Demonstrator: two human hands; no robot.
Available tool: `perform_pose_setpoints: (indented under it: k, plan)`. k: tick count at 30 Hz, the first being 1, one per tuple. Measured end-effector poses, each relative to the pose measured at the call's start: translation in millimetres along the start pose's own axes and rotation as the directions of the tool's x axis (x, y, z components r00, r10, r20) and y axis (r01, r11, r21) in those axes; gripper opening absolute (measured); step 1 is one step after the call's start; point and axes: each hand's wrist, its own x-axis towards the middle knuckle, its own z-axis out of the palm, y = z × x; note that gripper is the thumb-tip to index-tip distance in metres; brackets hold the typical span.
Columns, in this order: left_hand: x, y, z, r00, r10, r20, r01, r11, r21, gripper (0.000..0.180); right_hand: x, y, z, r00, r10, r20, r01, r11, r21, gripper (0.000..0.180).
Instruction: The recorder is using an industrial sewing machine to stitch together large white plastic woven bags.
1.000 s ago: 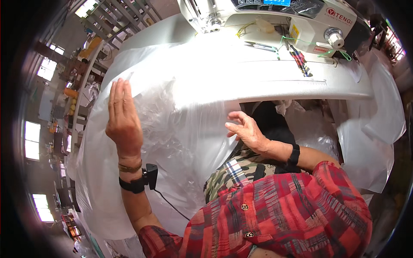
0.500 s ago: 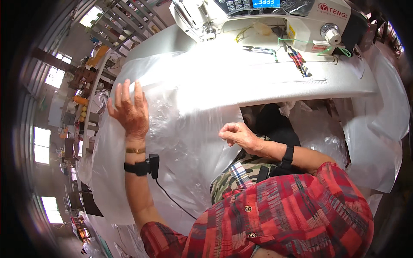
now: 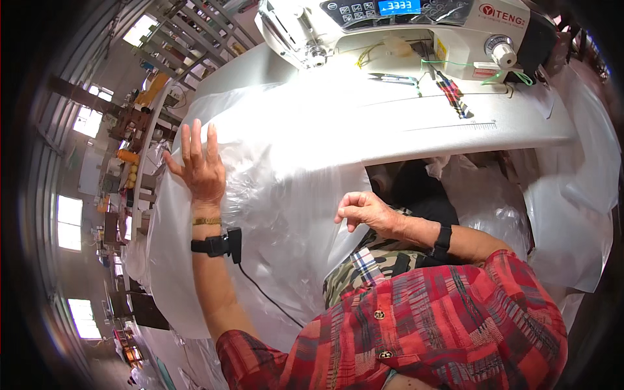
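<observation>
A large sheet of translucent plastic film [image 3: 279,240] hangs over the table's front edge and across my lap. On its left part lies my left hand [image 3: 203,168], flat, with the fingers spread and pointing away from me. My right hand [image 3: 369,213] is closed at the film's right edge, thumb against curled fingers, and the film gathers at the fingertips. Beyond the hands stands a white sewing machine [image 3: 403,42] with a lit blue display. Strong glare hides the film near the needle.
On the white machine table [image 3: 442,133] lie thread snips [image 3: 396,79] and a striped tool bundle [image 3: 450,94]. More plastic film [image 3: 565,195] hangs at the right. A black cable [image 3: 266,289] runs from my left wrist strap. Cluttered shelves stand at the far left.
My left fingers have straightened slightly on the film. The right hand has shifted a little to the right, still closed at the film's edge. The machine's display reads differently.
</observation>
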Motion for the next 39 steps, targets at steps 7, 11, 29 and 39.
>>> perform_pose_setpoints:
  k: [7,11,29,39]
  plan:
    - [-20.9,-15.8,-15.8,0.954,0.270,-0.127,-0.289,0.942,-0.169,0.032,-1.2,-0.8,-0.2,1.000,0.006,0.013,-0.006,0.999,0.042,0.016]
    - [-0.1,-8.4,-39.8,0.966,0.249,-0.071,-0.258,0.949,-0.182,0.018,0.9,3.2,-1.4,1.000,0.017,0.003,-0.017,0.997,0.077,0.015]
    - [0.8,138.1,-126.7,0.383,0.173,0.907,0.872,-0.392,-0.293,0.008,-37.6,-61.3,27.4,0.983,-0.180,-0.047,0.174,0.979,-0.105,0.014]
    - [-42.2,184.0,-112.4,0.498,0.027,0.867,0.756,-0.502,-0.419,0.009,-28.7,-78.8,33.0,0.951,-0.260,0.167,0.270,0.436,-0.858,0.015]
